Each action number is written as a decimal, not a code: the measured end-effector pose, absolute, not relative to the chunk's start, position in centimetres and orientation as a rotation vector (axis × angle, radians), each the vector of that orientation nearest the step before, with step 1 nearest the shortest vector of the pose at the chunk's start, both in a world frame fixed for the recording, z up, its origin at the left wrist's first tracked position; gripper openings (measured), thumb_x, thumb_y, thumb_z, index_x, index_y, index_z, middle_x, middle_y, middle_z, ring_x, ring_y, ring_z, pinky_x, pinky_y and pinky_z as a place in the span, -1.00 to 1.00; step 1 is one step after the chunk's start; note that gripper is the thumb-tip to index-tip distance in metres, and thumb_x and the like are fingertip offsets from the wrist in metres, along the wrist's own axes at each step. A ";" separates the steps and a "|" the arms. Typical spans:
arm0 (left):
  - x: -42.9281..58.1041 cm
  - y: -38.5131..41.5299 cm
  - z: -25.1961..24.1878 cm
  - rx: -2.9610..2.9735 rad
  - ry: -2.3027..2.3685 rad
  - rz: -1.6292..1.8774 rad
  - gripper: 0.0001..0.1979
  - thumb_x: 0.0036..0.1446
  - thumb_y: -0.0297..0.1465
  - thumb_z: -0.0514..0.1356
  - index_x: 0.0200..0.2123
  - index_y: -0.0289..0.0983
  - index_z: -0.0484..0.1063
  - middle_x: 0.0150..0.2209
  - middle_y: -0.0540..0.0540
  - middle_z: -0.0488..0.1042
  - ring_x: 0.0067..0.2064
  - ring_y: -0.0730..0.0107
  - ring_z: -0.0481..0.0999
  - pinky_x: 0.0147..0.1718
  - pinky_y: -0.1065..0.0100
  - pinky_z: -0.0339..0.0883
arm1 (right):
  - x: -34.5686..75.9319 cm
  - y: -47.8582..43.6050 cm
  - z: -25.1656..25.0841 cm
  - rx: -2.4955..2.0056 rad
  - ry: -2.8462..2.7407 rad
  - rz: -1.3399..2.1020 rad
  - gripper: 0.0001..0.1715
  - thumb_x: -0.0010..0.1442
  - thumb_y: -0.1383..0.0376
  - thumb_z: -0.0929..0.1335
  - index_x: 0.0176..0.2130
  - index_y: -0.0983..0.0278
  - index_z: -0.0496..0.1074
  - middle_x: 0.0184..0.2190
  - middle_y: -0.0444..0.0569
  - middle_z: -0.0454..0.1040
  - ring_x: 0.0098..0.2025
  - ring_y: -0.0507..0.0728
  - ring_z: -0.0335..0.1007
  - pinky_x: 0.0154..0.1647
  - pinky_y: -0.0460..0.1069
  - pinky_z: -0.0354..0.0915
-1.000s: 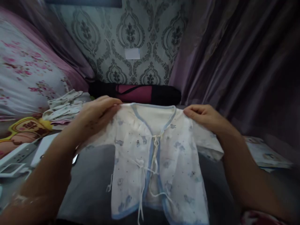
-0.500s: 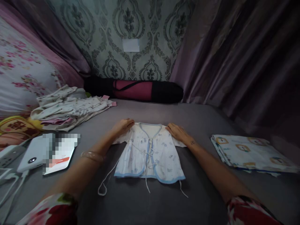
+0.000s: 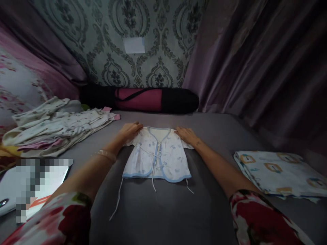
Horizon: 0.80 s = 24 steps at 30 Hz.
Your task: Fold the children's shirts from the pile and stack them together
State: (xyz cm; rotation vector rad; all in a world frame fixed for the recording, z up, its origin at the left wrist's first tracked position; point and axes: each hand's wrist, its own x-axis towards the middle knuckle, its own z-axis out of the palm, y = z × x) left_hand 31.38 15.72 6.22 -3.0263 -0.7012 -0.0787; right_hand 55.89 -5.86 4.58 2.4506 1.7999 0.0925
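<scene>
A small white baby shirt (image 3: 170, 154) with blue trim and pale prints lies front side up on the grey bed sheet (image 3: 158, 217). Its thin ties are knotted down the front, and loose ends trail past the hem. My left hand (image 3: 131, 130) is closed on the shirt at the left shoulder. At the opposite shoulder, my right hand (image 3: 186, 133) pinches the cloth, its fingers curled. Both short sleeves lie partly beneath my hands and wrists.
Folded baby clothes (image 3: 63, 126) are piled at the left. Near them lie a white power bank (image 3: 15, 183) and a phone (image 3: 55, 182), partly blurred. A folded printed cloth (image 3: 278, 173) is on the right. A black and maroon long bag (image 3: 140, 99) rests against the wall.
Both hands and the shirt have shifted slightly away from me, toward the wall. The hem sits farther forward, and the left tie has straightened out. The camera view has also turned a little.
</scene>
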 end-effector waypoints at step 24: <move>32.3 8.2 4.3 -3.100 -0.853 -0.053 -0.48 0.29 -0.27 -0.01 0.25 -0.39 0.15 0.29 -0.43 0.16 0.31 -0.05 0.15 0.19 -0.02 0.05 | 55.8 -8.3 5.6 3.283 1.708 -0.316 -0.48 0.36 0.23 0.12 0.17 0.37 0.35 0.13 0.13 0.43 0.15 0.12 0.36 0.12 -0.04 0.22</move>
